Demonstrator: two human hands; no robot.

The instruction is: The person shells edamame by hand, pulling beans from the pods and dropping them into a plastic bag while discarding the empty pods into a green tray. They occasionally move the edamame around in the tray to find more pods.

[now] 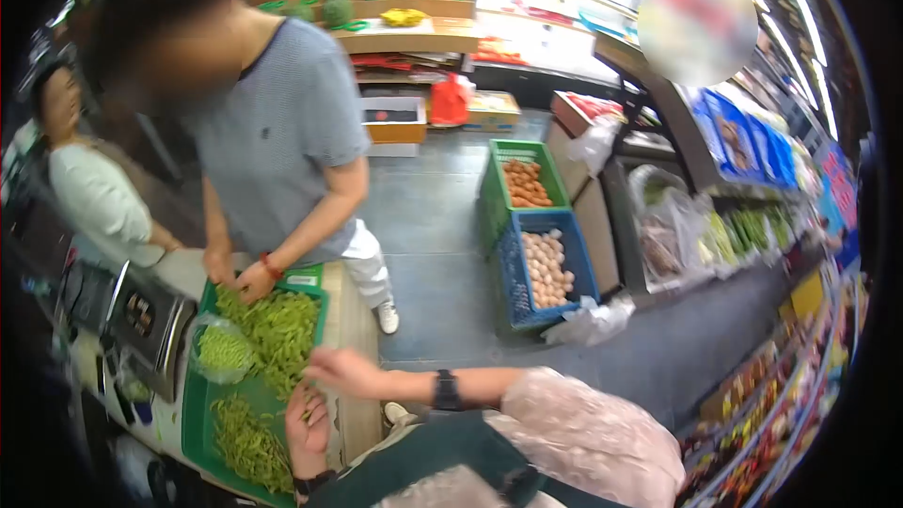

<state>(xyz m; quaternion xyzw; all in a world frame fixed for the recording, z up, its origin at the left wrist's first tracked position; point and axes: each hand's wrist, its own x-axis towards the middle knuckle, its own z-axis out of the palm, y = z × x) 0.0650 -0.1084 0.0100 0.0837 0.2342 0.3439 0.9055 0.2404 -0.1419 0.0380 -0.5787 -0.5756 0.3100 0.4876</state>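
Note:
A green tray [196, 404] holds a heap of green pods [282, 329], with a flatter pile of green pieces, perhaps emptied pods [246, 442], nearer me. Shelled green peas or beans [224, 350] fill a clear plastic bag in the tray. Over the tray's right edge, my left hand [307, 421] is palm up with fingers curled around what looks like a green pod. My right hand [346, 374] hovers just above it, fingertips pinched together; anything between them is too small to make out.
Across the tray, a person in a grey shirt [282, 132] has both hands at the pods. A scale [141, 320] stands left of the tray. On the floor are a green crate [489, 188] of carrots and a blue crate [513, 273] of eggs or similar round items. Vegetable shelves [743, 235] line the right.

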